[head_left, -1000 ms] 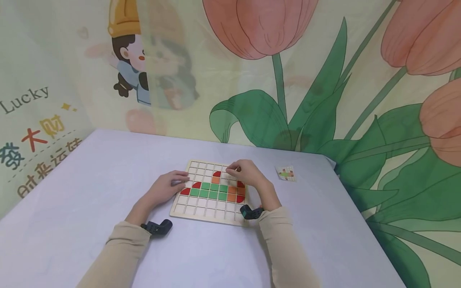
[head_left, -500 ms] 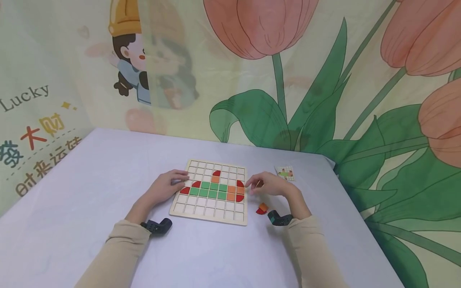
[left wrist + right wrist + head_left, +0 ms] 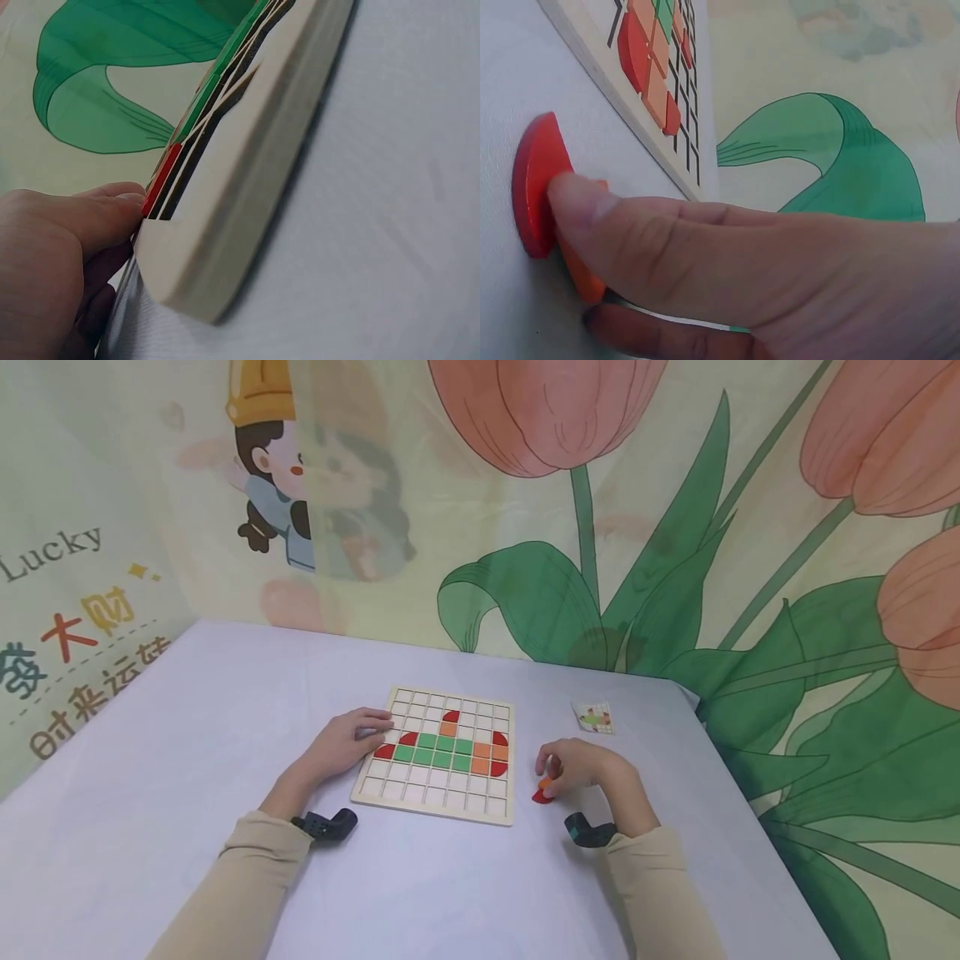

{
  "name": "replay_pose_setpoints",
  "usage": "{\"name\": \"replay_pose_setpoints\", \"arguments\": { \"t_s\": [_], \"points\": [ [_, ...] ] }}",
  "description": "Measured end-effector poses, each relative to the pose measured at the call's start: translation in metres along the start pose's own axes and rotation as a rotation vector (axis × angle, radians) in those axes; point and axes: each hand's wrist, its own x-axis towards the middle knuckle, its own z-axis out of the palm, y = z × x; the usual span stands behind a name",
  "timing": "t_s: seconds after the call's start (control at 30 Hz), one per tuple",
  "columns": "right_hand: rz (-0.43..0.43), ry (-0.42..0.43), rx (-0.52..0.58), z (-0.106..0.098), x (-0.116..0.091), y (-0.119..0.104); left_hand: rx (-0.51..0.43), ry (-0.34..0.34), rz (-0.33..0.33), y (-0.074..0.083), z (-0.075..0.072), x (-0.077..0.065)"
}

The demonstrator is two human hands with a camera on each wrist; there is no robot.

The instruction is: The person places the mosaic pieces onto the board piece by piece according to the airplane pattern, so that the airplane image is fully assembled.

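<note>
A square wooden grid board (image 3: 427, 806) lies on the table, with green, orange and red pieces set in its cells. My left hand (image 3: 343, 743) rests its fingertips along the board's left edge; in the left wrist view the left hand (image 3: 52, 255) touches the corner region beside a red piece (image 3: 161, 180). Right of the board, my right hand (image 3: 581, 767) is over loose pieces on the table. There the right wrist view shows a red rounded piece (image 3: 536, 187) by my thumb tip and an orange piece (image 3: 581, 270) between thumb and finger, partly hidden.
A small pattern card (image 3: 595, 718) lies on the white-covered table (image 3: 300, 668), behind and right of the board. A printed cloth with tulips (image 3: 547, 418) hangs behind the table's far edge. Each wrist wears a black camera (image 3: 588, 832).
My right hand has moved off the board's upper right, then rightward and down to the loose pieces. The left hand stays at the board's left edge.
</note>
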Motion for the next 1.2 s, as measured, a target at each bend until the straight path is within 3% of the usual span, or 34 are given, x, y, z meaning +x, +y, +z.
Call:
{"name": "replay_pose_setpoints", "arguments": {
  "t_s": [0.5,0.7,0.9,1.07,1.2],
  "points": [
    [-0.003,0.087,0.098,-0.004,0.022,0.006,0.000,0.005,-0.002,0.000,-0.002,0.002],
    [0.074,0.210,0.227,-0.004,0.043,0.009,-0.007,0.008,0.006,-0.002,0.000,0.003],
    [0.075,0.342,0.317,0.004,0.056,0.013,-0.010,0.006,0.022,-0.003,0.004,0.001],
    [0.092,0.382,0.324,0.009,0.060,0.015,0.002,0.013,0.032,-0.002,0.003,0.000],
    [0.087,0.392,0.329,0.009,0.061,0.015,0.005,0.010,0.005,-0.002,0.001,0.000]
  ]
}}
